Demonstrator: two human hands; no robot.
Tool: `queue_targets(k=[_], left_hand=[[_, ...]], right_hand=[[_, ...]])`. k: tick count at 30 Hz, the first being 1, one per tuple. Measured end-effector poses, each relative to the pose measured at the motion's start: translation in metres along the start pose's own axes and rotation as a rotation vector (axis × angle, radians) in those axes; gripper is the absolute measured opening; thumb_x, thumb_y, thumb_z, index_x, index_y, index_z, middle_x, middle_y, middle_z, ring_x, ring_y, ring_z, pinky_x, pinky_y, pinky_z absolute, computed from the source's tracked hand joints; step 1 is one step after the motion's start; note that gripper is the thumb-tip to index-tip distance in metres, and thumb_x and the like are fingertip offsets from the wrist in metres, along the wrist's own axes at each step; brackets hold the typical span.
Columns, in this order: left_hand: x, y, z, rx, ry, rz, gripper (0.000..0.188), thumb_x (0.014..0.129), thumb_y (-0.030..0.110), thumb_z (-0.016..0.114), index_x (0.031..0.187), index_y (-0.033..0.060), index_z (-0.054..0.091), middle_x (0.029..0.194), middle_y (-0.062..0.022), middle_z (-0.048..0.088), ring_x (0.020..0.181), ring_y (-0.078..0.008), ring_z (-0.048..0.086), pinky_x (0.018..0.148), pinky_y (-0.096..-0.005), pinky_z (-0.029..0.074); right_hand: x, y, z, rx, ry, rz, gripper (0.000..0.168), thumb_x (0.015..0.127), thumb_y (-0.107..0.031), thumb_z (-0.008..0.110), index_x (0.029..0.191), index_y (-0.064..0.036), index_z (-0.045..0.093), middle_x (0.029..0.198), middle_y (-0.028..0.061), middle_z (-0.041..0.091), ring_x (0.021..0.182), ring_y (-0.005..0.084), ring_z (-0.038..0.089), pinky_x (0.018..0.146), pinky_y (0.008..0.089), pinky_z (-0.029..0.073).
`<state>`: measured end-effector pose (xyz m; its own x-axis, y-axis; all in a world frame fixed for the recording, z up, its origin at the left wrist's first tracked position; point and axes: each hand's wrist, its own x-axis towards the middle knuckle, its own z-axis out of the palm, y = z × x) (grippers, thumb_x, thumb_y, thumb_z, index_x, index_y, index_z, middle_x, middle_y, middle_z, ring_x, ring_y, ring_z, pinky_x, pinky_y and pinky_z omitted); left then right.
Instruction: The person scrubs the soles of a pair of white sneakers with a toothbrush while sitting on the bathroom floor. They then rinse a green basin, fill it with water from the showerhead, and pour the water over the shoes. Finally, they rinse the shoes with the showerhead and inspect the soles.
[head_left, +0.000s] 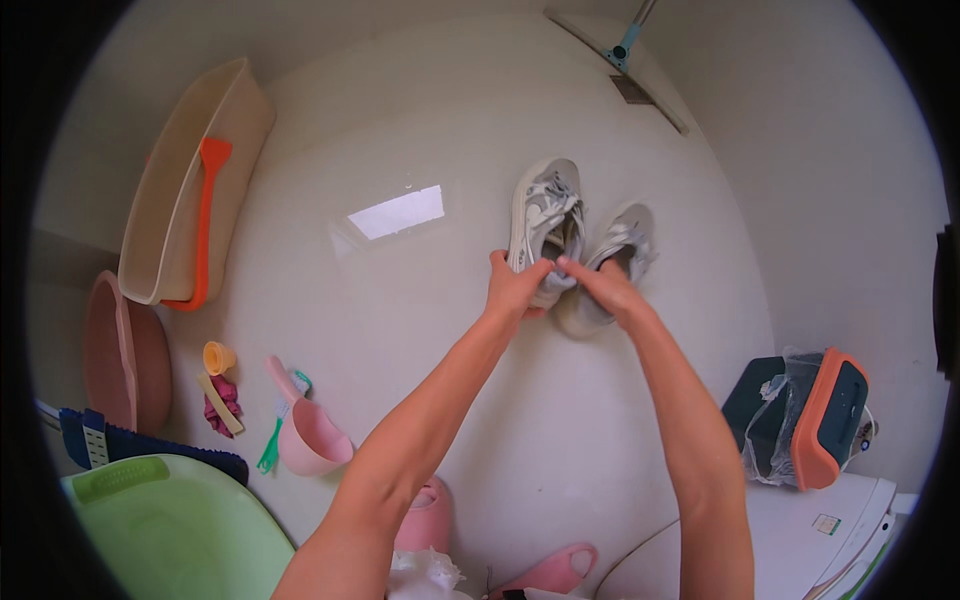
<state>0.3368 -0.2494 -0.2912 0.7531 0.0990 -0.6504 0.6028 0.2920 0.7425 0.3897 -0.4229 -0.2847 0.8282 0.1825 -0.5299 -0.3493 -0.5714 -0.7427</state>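
Note:
My left hand (516, 286) grips a grey-and-white lace-up sneaker (536, 217) near its heel, thumb by the collar and fingers around the outer side. A second, matching sneaker (626, 225) is close against it on the right and looks blurred. My right hand (611, 289) reaches into that second sneaker's opening, its fingers partly hidden inside. The right thumb points across to the heel collar of the first sneaker. Both toes point away from me, over the pale floor.
A floor squeegee (619, 54) crosses a drain grate (631, 90) at the far right. Left stand a beige tub (247, 127) with an orange-handled tool (204, 225), a pink basin (150, 367) and a green basin (187, 517). A pink dipper (311, 442) rests by a green brush (270, 450).

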Motion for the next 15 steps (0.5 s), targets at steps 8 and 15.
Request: queue_targets(k=[8,15], left_hand=[[-0.042,0.02,0.008,0.321,-0.219,0.162,0.086,0.079,0.037,0.07,0.145,0.006,0.024,0.13,-0.018,0.042,0.118,-0.0278,0.048,0.083,-0.041,0.054],[-0.058,0.017,0.0,-0.166,-0.231,-0.079,0.047,0.092,0.041,0.055,0.128,0.0098,0.052,0.13,-0.0062,0.048,0.122,-0.0208,0.045,0.098,-0.0441,0.046]], right_hand=[[-0.016,0.038,0.017,0.526,0.302,0.058,0.047,0.078,-0.009,0.063,0.123,0.004,0.055,0.117,0.011,0.063,0.103,0.0234,0.062,0.087,0.034,0.049],[-0.077,0.032,-0.028,1.245,0.045,-0.145,0.045,0.09,-0.027,0.064,0.129,-0.009,0.052,0.121,0.0079,0.06,0.109,0.0238,0.059,0.093,0.0404,0.051]])
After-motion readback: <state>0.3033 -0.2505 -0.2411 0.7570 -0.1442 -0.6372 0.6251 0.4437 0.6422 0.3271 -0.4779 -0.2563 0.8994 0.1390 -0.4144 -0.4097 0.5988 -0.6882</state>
